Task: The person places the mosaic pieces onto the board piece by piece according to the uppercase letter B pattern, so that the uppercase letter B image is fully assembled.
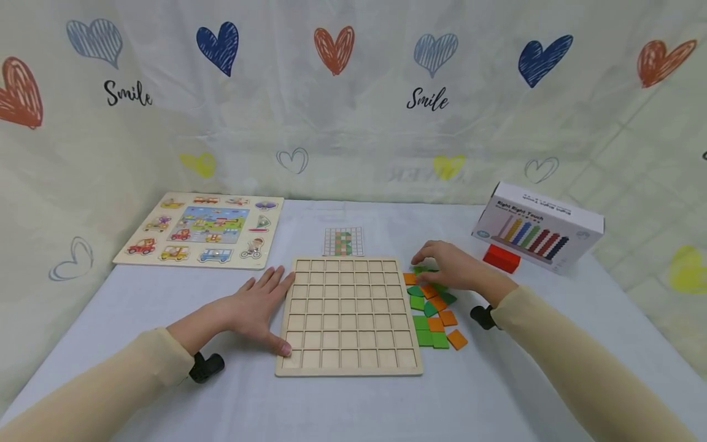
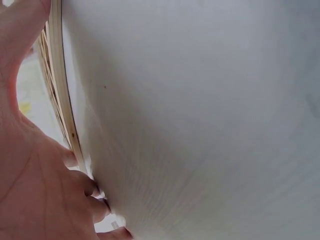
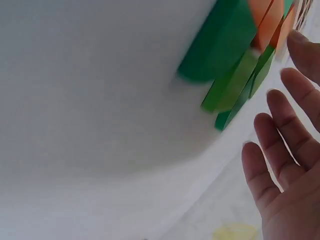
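Note:
A wooden grid board (image 1: 353, 316) with bare square cells lies flat in the middle of the head view. My left hand (image 1: 256, 310) rests along its left edge, fingers spread and thumb on the lower left corner; the left wrist view shows the palm beside the board's side (image 2: 62, 85). To the board's right lies a loose cluster of green and orange tiles (image 1: 424, 337). Just over the far end of that cluster is my right hand (image 1: 455, 267), its fingers loosely bent with nothing seen between them. Green tiles (image 3: 220, 45) appear near its fingertips in the right wrist view.
A small printed pattern card (image 1: 343, 241) lies behind the board. At the back left is a vehicle picture puzzle (image 1: 149, 224). A white toy box (image 1: 541, 227) leans at the back right, by a red block (image 1: 501, 258). A patterned cloth hangs behind the table.

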A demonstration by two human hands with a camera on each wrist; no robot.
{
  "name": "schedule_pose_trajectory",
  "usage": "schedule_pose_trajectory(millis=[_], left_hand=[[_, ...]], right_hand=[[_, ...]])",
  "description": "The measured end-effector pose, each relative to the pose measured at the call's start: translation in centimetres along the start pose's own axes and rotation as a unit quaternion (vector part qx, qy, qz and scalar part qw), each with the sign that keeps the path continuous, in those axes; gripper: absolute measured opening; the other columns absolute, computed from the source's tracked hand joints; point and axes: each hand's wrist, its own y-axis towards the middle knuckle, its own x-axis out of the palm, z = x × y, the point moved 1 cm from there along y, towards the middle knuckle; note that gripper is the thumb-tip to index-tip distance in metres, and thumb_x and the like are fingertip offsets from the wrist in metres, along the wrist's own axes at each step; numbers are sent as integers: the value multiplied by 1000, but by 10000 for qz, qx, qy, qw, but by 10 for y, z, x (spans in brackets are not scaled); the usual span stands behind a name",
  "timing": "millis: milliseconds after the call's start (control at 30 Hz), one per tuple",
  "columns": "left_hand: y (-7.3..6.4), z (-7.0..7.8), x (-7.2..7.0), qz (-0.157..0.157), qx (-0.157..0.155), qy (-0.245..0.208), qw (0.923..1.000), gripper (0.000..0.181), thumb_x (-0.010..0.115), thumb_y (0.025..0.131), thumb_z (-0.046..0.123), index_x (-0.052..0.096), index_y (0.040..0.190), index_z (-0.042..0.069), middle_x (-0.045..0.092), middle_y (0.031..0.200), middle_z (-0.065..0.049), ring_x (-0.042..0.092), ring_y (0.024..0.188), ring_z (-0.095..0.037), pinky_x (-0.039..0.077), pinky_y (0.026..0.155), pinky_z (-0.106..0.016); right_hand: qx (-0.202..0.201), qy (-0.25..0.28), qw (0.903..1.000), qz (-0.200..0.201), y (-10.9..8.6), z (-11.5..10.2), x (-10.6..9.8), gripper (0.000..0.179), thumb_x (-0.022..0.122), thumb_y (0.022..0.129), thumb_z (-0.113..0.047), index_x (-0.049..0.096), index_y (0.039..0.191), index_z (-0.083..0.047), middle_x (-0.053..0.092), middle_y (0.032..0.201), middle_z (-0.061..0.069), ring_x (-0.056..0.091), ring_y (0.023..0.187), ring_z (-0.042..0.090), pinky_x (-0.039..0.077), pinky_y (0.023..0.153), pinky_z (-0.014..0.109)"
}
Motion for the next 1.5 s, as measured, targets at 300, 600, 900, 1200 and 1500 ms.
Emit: schedule_pose_trajectory(millis=[300,600,900,1200,1500], left_hand=[[1,-1,1,33,29,22,10000,142,80,68,75,6,163,0,1,170,-28,-2,158,-48,9,122,-72],[0,-1,1,44,65,13,10000,141,80,69,74,7,163,0,1,170,-29,-1,158,-49,9,122,-72],[-2,3,0,20,26,35,10000,140,80,69,74,7,163,0,1,170,-28,-1,158,-48,9,122,-72],[-3,2,-1,19,11,43,10000,140,80,70,74,7,163,0,1,170,-29,-1,158,-49,9,122,-72],[0,2,0,-51,-88,47,9999,141,79,69,75,4,164,2,-1,171,-26,-3,158,-47,8,123,-71]], right_hand=[[-231,-156,9996,60,3,-6,5,19,76,93,-22,77,106,-9,67,115,11,60,109,29,53,100,50],[41,44,10000,-44,1,-4,7,21,77,93,-27,77,108,-11,66,120,11,57,111,29,51,101,50],[317,609,9975,181,1,-14,-1,25,73,96,-21,71,115,-5,71,114,11,63,105,27,55,98,48],[-175,865,9959,178,27,-72,14,27,75,95,-19,71,116,-4,75,92,4,67,81,12,57,77,31],[-500,515,9972,-229,63,-120,27,23,75,94,-18,74,113,-6,75,97,4,67,85,13,57,78,29]])
